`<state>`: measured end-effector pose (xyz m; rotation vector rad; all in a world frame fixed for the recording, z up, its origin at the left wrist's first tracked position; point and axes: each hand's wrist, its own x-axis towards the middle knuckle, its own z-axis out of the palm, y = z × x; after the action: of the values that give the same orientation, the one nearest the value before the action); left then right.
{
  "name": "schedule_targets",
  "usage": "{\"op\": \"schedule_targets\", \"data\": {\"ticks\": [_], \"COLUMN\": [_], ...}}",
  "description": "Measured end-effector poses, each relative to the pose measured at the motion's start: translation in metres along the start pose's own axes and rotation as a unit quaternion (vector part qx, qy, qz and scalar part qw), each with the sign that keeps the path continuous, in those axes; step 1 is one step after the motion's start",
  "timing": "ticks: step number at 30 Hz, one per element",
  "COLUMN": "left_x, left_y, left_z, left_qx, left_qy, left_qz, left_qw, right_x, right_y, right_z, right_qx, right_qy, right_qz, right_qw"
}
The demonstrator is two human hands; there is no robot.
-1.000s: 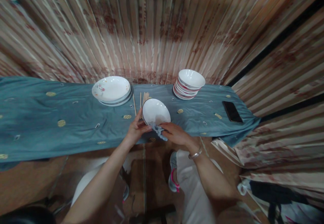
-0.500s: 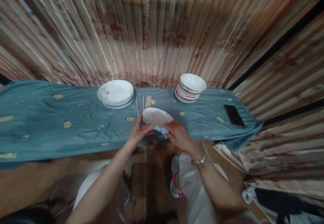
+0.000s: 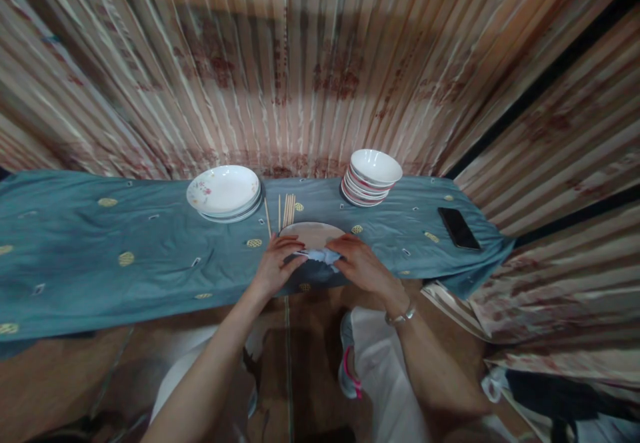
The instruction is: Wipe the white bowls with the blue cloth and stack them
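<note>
Between my hands, close to the table's front edge, is a white bowl (image 3: 314, 232), tilted so that only part of it shows. A thin dark rim could be seen on it a moment ago. My left hand (image 3: 276, 264) grips the bowl's left side, with fingers over the rim and the thumb toward me. On the right, my right hand (image 3: 356, 261) is closed on a crumpled light blue cloth (image 3: 323, 256), pressed at the bowl's near rim. Some fingertips of that hand are hidden. Several wooden chopsticks (image 3: 289, 209) lie just behind the bowl.
The table wears a teal cloth (image 3: 165, 256) with yellow pineapple prints. A stack of floral plates (image 3: 225, 189) stands back left and a stack of bowls (image 3: 375, 167) back right. A black phone (image 3: 459, 228) lies at the right. A pleated curtain (image 3: 310, 96) hangs behind.
The bowl has tipped, so less of its inside shows. My left fingers have moved further over its rim. My right hand still holds the cloth against it. The view has shifted slightly.
</note>
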<state>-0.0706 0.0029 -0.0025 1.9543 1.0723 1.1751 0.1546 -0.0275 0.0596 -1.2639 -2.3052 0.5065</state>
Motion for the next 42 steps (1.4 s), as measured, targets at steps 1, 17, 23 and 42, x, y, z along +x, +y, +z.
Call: {"op": "schedule_targets", "data": {"ticks": [1,17,23,42], "left_x": [0.001,0.02,0.016,0.016], "left_y": [0.0,0.031,0.039,0.014], "left_z": [0.003,0.005,0.007,-0.001], "left_qx": [-0.015,-0.416,-0.487,-0.535], "left_qy": [0.006,0.231,0.212,0.25], "left_qz": [-0.016,-0.244,-0.254,-0.26], "left_qw": [1.0,0.845,0.809,0.764], "right_x": [0.001,0.014,0.038,0.074], "right_y": [0.002,-0.022,-0.046,0.011], "right_z": [0.0,0.013,0.065,0.091], "right_qx": [0.025,0.038,-0.139,0.034], "right_qy": [0.02,0.295,0.188,0.27], "right_qz": [0.0,-0.037,-0.056,0.083], "right_qw": [0.999,0.954,0.971,0.959]}}
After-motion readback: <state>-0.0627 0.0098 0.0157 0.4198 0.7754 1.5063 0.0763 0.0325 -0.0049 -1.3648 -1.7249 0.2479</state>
